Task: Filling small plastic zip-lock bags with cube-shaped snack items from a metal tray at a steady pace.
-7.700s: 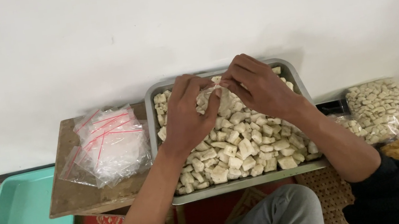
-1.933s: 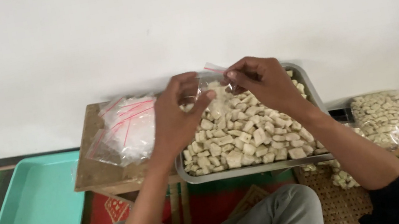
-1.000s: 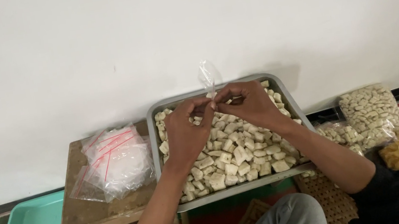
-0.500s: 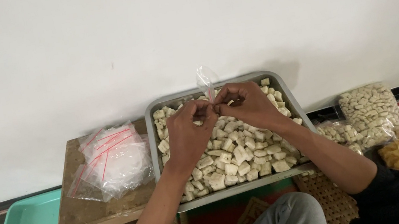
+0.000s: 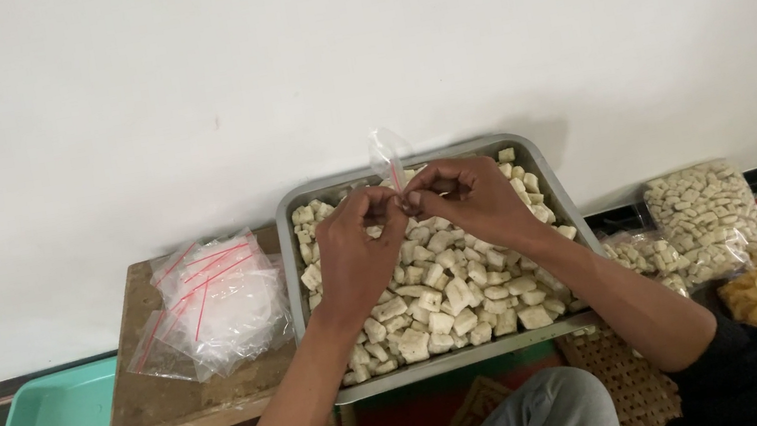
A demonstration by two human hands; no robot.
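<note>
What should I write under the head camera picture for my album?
Two bare hands, left hand and right hand, pinch a small clear plastic zip bag above a grey metal tray of pale square crackers.

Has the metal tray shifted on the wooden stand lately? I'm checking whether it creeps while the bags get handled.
No. The metal tray lies as before beside the empty bags on the wooden stand.

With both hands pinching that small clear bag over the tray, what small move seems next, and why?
Probably spread the small clear bag's mouth open: the left hand and right hand pinch its lower edge together, it looks empty, and the grey tray of pale snack pieces lies directly beneath.
</note>
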